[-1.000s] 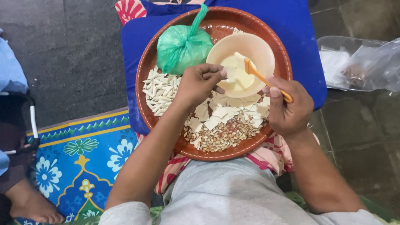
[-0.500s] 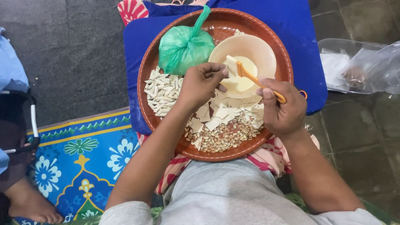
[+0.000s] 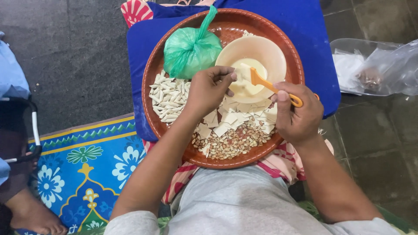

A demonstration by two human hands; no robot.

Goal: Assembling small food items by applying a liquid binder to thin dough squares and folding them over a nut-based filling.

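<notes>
A round brown tray (image 3: 153,65) rests on a blue cushion (image 3: 305,26) on my lap. On it stand a cream bowl (image 3: 272,54) of pale paste, a knotted green plastic bag (image 3: 191,50), a heap of folded white pieces (image 3: 167,98), flat white paper squares (image 3: 226,122) and brown seeds (image 3: 230,146). My right hand (image 3: 298,115) grips an orange spatula (image 3: 261,82) whose blade dips into the paste. My left hand (image 3: 209,89) hovers at the bowl's near rim, fingers pinched on a small white piece.
A patterned blue mat (image 3: 87,165) lies at the left on dark stone floor. Another person's bare foot (image 3: 35,215) and a blue sleeve (image 3: 11,72) show at the left edge. Clear plastic bags (image 3: 374,69) lie on the floor at the right.
The spatula's blade has shifted within the bowl, moving toward my left hand. My left hand stays at the bowl's rim.
</notes>
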